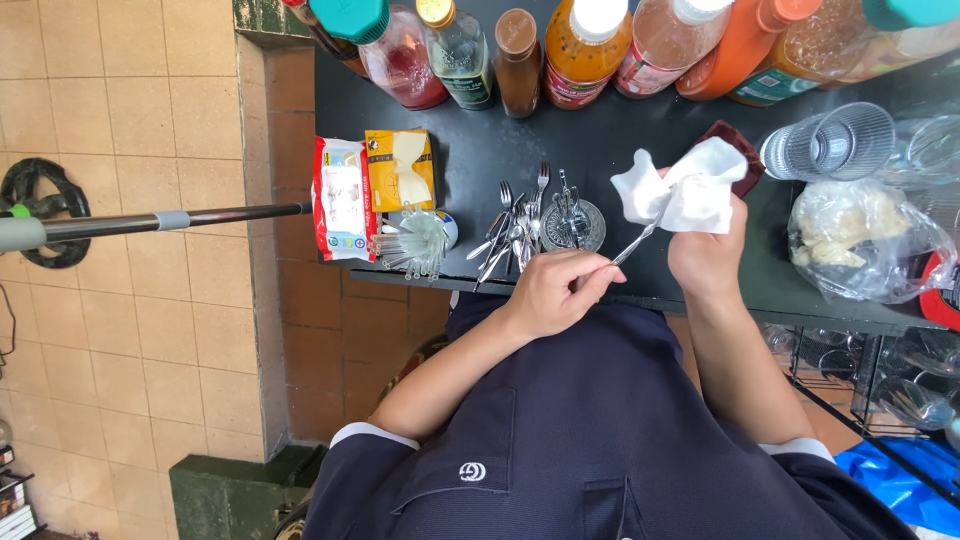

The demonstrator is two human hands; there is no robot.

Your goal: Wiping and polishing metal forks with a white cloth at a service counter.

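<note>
A: Wiping is the step in hand, I judge: the left hand (548,292) is pinching the handle of a slim metal utensil (640,238), its grip pressed together around the stem, while the right hand (708,255) is clutching a white cloth (680,190) bunched over the utensil's far end.

B: Where is the utensil lying relative to the pile of cutlery (512,235)?

A: It is being held just right of that pile, above the near edge of the black worktop (600,140), slanting up into the cloth. Which kind of utensil it is, the cloth is hiding.

B: And around the pile?

A: A round metal holder (572,226) is sitting just beside it, a fan of clear plastic pieces (415,245) left of it, sauce bottles (580,45) well behind it, a ribbed glass (830,142) far right.

B: What is the next move calling for?

A: Probably a steady pinch while the cloth is drawn along the stem.
</note>
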